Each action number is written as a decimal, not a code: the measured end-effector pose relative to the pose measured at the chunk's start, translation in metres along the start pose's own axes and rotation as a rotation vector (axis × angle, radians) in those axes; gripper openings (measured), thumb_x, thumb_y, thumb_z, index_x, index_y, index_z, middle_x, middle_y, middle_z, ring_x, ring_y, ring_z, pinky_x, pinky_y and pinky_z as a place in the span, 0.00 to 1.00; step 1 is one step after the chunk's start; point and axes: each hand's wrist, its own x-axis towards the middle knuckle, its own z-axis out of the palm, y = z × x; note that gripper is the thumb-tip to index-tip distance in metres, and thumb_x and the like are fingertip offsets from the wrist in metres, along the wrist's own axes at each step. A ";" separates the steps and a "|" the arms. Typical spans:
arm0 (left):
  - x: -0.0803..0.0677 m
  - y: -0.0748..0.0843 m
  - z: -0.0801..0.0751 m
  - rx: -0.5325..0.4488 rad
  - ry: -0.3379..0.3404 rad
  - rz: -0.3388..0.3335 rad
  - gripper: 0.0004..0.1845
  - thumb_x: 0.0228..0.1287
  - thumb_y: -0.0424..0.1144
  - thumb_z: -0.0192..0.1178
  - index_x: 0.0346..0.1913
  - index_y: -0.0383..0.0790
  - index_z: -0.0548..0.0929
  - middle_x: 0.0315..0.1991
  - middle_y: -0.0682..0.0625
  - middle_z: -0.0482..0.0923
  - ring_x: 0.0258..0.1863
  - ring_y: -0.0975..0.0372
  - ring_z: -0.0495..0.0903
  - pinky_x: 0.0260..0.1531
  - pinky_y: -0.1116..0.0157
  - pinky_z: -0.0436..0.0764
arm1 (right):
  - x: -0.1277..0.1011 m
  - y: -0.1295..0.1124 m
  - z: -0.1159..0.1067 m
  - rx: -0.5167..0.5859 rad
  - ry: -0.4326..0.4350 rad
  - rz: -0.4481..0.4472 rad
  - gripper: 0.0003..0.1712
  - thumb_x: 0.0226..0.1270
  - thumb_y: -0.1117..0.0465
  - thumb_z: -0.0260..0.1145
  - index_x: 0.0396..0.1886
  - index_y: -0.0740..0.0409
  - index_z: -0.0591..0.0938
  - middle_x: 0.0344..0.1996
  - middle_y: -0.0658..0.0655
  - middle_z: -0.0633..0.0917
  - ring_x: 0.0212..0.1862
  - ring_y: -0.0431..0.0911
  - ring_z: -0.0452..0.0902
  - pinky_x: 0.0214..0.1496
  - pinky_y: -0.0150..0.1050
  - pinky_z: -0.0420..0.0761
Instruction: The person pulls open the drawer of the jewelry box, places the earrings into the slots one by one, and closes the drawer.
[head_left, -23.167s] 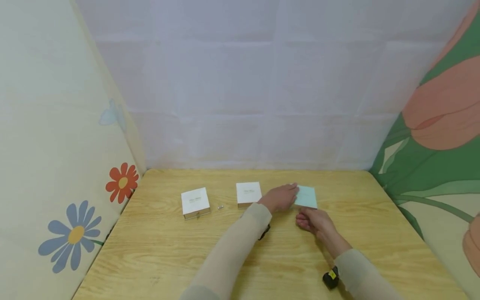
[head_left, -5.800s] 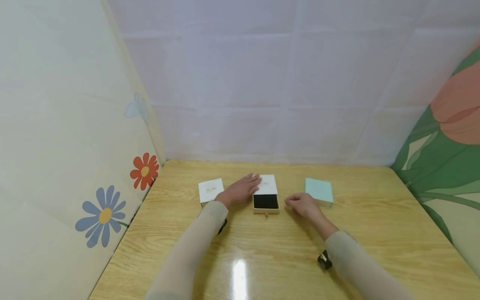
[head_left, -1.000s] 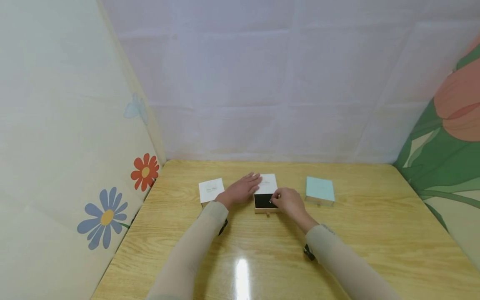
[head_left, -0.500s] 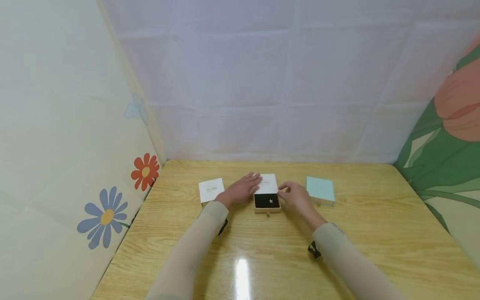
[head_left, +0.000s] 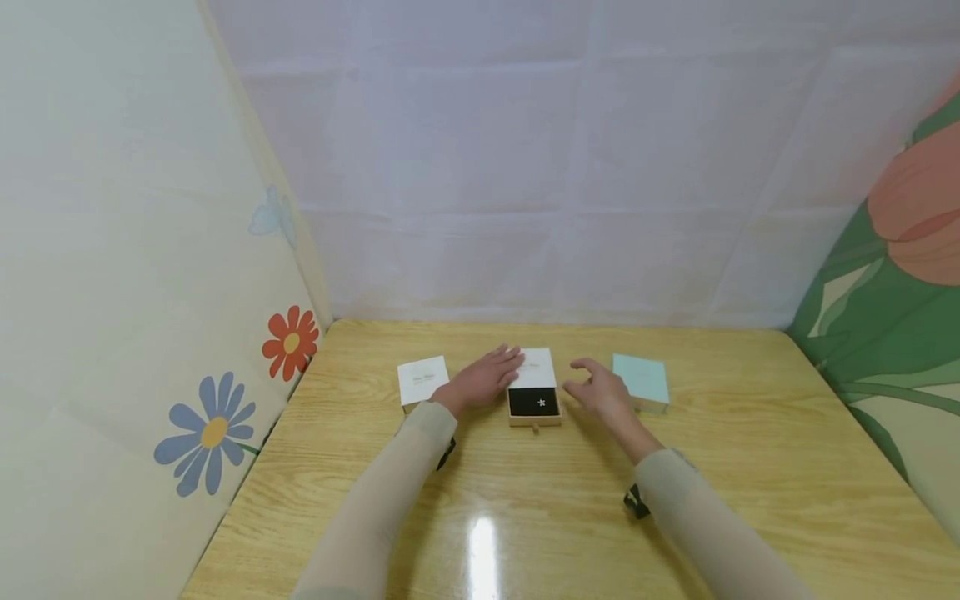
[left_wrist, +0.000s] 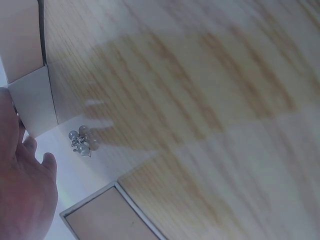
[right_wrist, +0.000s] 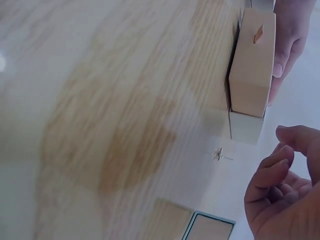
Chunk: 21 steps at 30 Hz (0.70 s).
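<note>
My left hand (head_left: 483,382) rests with straight fingers on the white cover (head_left: 537,363) of the middle jewellery box. The box's drawer (head_left: 522,421) is pulled out toward me, showing a black lining. On that lining lies a small silvery star-shaped jewellery piece (head_left: 542,402). Just right of the box, my right hand (head_left: 606,398) holds nothing, its thumb and index finger apart. Beside it on the table, the right wrist view shows a small sparkling jewellery piece (right_wrist: 217,154). A pearl-and-stone jewellery piece (left_wrist: 82,142) lies near my left hand; my hands hide both in the head view.
A closed white box (head_left: 422,379) stands to the left, partly behind my left wrist. A mint-green box (head_left: 642,379) stands at the right, behind my right hand. The wooden table (head_left: 570,517) meets a white cloth backdrop (head_left: 465,208) at the rear.
My right hand let go of the small silvery piece in the drawer, then drew back to the right, its fingers spreading. Earlier, the middle box was closed. The left hand has lately stayed put.
</note>
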 end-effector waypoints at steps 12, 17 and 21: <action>-0.001 0.001 0.000 -0.009 -0.015 -0.014 0.29 0.86 0.50 0.29 0.82 0.45 0.49 0.83 0.49 0.43 0.82 0.55 0.39 0.80 0.61 0.41 | -0.002 0.011 -0.003 -0.002 -0.019 0.020 0.29 0.73 0.54 0.63 0.70 0.58 0.73 0.54 0.70 0.83 0.39 0.52 0.81 0.34 0.40 0.82; -0.001 0.001 0.000 -0.006 -0.009 -0.005 0.29 0.86 0.50 0.29 0.82 0.44 0.49 0.83 0.48 0.44 0.82 0.53 0.40 0.80 0.60 0.42 | -0.003 0.014 -0.001 -0.040 -0.024 -0.002 0.27 0.72 0.56 0.64 0.68 0.58 0.75 0.52 0.70 0.84 0.37 0.50 0.80 0.30 0.37 0.78; -0.002 0.002 -0.002 -0.004 -0.009 0.000 0.29 0.86 0.49 0.30 0.82 0.44 0.50 0.82 0.47 0.44 0.82 0.52 0.41 0.80 0.59 0.42 | -0.003 0.015 0.000 -0.069 -0.028 -0.019 0.25 0.73 0.58 0.64 0.67 0.57 0.77 0.44 0.66 0.86 0.27 0.45 0.74 0.24 0.34 0.73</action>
